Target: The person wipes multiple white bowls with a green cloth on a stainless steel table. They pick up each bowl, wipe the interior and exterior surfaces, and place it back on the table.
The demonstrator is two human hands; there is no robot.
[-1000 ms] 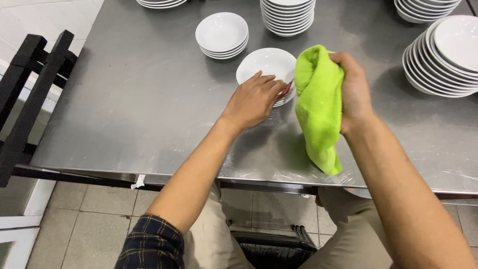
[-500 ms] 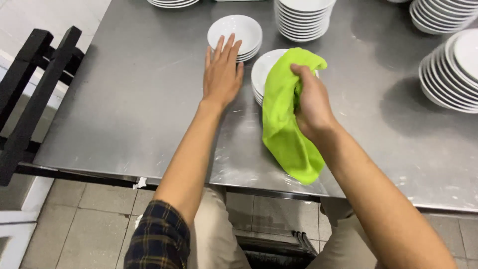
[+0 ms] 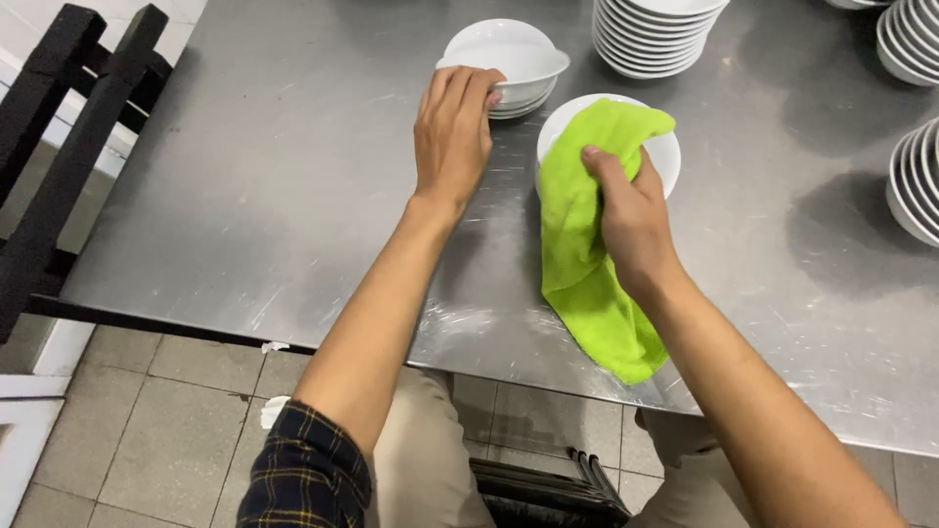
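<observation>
Head view: plate stacks [image 3: 655, 34] ring both hands [image 3: 452, 132], cloth [image 3: 587, 235], bowls [image 3: 504, 64].

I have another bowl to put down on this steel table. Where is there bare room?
The widest free patch is the table's left part, between its left edge and the left hand. Another lies right of the right hand, before the plate stacks. The far side is crowded: stacked bowls, the bowl under the green cloth, more plates.

The left hand [image 3: 452, 137] is stretched forward, palm down, fingers together and slightly curled. The right hand [image 3: 631, 210] is closed in a grip, forearm angled inward.
</observation>
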